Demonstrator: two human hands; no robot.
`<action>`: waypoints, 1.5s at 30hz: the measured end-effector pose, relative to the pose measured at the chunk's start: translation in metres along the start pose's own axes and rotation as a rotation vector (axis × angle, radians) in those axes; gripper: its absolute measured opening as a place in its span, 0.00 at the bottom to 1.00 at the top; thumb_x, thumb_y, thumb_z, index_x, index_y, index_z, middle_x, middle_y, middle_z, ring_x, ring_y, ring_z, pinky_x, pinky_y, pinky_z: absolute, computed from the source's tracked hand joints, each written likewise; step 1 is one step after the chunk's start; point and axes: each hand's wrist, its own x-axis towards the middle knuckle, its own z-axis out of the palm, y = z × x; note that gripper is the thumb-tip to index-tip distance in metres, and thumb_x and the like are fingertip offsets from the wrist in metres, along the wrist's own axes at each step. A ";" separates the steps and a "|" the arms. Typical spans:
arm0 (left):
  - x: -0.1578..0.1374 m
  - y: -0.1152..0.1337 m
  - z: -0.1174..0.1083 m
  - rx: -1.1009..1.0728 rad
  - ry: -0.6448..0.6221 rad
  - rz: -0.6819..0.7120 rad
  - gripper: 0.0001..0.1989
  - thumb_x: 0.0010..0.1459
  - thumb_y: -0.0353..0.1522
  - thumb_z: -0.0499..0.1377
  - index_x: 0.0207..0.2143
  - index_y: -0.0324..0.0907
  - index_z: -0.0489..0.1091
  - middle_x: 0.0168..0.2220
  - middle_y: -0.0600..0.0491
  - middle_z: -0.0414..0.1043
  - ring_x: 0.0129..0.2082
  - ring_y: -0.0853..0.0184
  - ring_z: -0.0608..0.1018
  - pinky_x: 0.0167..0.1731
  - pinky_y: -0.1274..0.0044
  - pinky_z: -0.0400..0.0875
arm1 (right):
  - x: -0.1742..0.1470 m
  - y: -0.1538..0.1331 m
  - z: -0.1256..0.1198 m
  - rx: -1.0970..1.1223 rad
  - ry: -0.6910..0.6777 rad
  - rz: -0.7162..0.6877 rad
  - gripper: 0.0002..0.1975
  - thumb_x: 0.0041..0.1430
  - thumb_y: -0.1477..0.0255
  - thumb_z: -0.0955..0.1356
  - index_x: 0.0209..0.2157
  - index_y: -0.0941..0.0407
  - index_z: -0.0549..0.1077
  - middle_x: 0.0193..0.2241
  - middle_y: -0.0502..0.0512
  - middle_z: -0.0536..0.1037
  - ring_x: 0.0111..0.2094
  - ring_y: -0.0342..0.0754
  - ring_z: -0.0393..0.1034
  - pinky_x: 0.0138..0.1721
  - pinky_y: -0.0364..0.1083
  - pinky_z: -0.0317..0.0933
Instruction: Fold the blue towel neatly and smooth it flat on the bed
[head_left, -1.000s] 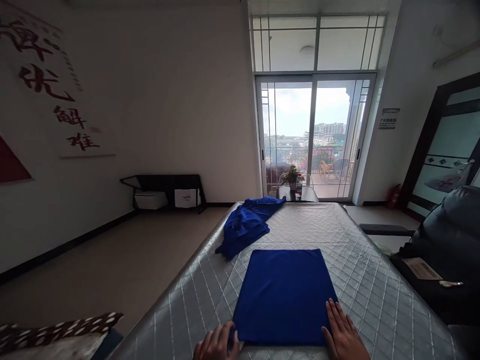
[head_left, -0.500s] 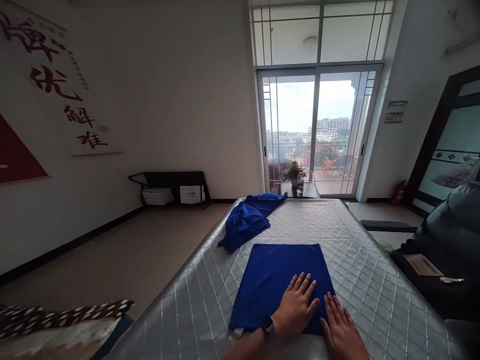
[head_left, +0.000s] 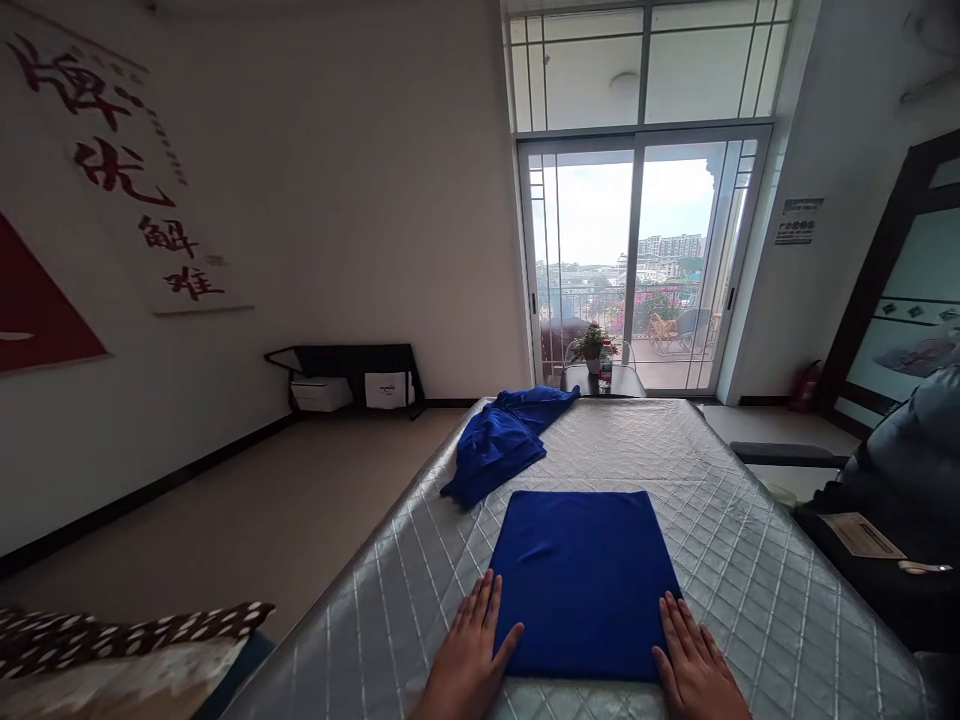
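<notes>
A blue cloth (head_left: 583, 585) lies flat, folded into a near square, on the silver quilted table cover (head_left: 750, 560). My left hand (head_left: 471, 640) rests at its near left edge, fingers stretched out and the thumb over the cloth. At the near right edge lies my right hand (head_left: 697, 650), also open, its thumb touching the fabric. Neither hand grips anything. Farther off on the left, a second blue cloth (head_left: 499, 445) sits crumpled near the table's far left edge.
A small dark table (head_left: 630, 380) with a potted plant (head_left: 591, 345) and a bottle (head_left: 605, 365) stands beyond the far edge. To the right is a dark chair (head_left: 900, 480) bearing a card (head_left: 862, 536). A patterned cushion (head_left: 127, 650) sits at lower left.
My left hand has moved from the middle of the folded cloth to its left edge. The near left corner with a white tag no longer shows. My right hand stays by the right edge.
</notes>
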 end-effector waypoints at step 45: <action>0.085 0.009 -0.014 -0.016 0.053 0.006 0.42 0.69 0.53 0.36 0.71 0.29 0.47 0.72 0.37 0.46 0.72 0.54 0.50 0.69 0.60 0.50 | 0.110 -0.008 -0.021 -0.052 0.045 0.026 0.34 0.70 0.62 0.49 0.71 0.65 0.47 0.72 0.59 0.46 0.72 0.50 0.37 0.71 0.54 0.34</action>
